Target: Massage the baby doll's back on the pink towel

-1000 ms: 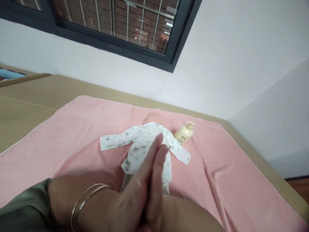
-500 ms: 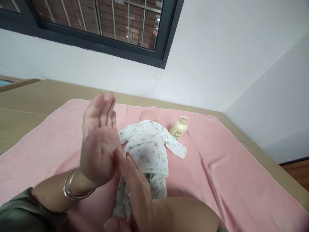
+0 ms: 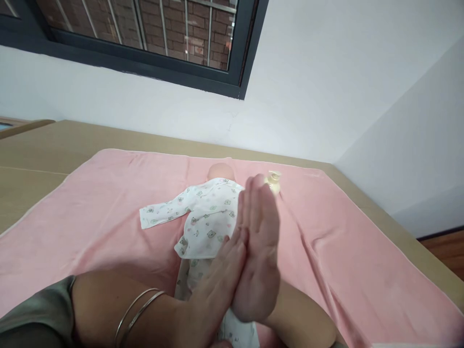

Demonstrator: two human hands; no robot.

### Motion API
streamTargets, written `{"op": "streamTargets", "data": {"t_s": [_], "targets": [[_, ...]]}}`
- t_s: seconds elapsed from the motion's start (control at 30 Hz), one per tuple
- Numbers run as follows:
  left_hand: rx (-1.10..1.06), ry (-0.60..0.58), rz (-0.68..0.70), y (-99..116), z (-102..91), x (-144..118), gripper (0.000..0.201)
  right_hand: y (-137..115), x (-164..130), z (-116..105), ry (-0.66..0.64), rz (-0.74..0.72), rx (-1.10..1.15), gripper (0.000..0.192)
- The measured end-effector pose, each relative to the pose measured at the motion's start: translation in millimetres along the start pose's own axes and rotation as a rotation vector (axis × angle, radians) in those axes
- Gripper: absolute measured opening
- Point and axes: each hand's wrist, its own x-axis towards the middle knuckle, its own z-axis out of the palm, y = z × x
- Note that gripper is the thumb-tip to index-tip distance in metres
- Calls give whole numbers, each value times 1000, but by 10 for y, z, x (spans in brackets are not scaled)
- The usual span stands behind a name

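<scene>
Palms are back together now: the left hand (image 3: 213, 285), raised and spread half a second ago, has dropped and presses flat against the right hand (image 3: 259, 251), both open, gripping nothing. Just beyond them the doll (image 3: 206, 217) lies on the pink towel (image 3: 90, 217). The lotion bottle (image 3: 272, 180) peeks out behind the right fingertips.

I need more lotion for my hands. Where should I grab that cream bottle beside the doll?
Probably the bottle by its body just below the pump, coming from the right, since the right hand hides its near side and the doll lies left.
</scene>
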Motion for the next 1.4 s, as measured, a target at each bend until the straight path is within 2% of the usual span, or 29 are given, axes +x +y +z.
{"op": "streamTargets", "data": {"t_s": [0.13,0.3,0.37,0.43,0.5,0.57,0.63,0.7,0.77,0.83,0.97,1.1,1.23,1.3,1.4], "targets": [[-133,-52,78,14,-97,117,63,65,320,-143,226,-175,101,63],[-85,-40,-67,13,-178,116,55,137,575,-315,360,-314,-35,60],[-57,-40,-65,-9,-217,83,55,205,656,-385,414,-346,-124,61],[-47,5,-134,-56,-263,84,53,292,714,-426,412,-346,-209,59],[-70,78,-264,-143,-311,141,48,386,744,-421,252,-285,-295,53],[-117,202,-376,-273,-361,254,46,480,750,-361,-55,-179,-366,45],[-151,353,-416,-439,-418,406,48,580,738,-251,-358,-86,-420,41],[-113,472,-497,-626,-485,565,48,699,711,-117,-516,-46,-490,46],[-24,582,-600,-822,-556,696,46,837,676,6,-581,-34,-604,52],[49,631,-665,-1014,-617,775,43,978,646,92,-656,-44,-723,51],[137,587,-671,-1296,-668,776,39,1189,684,106,-819,-119,-823,51],[160,488,-619,-1388,-639,699,43,1272,802,12,-807,-91,-814,53],[237,465,-602,-1474,-627,643,39,1216,728,19,-676,55,-981,69],[255,466,-618,-1554,-635,615,39,1162,647,57,-683,25,-1014,64],[281,458,-615,-1657,-640,572,41,1150,635,71,-787,-85,-948,56]]}}
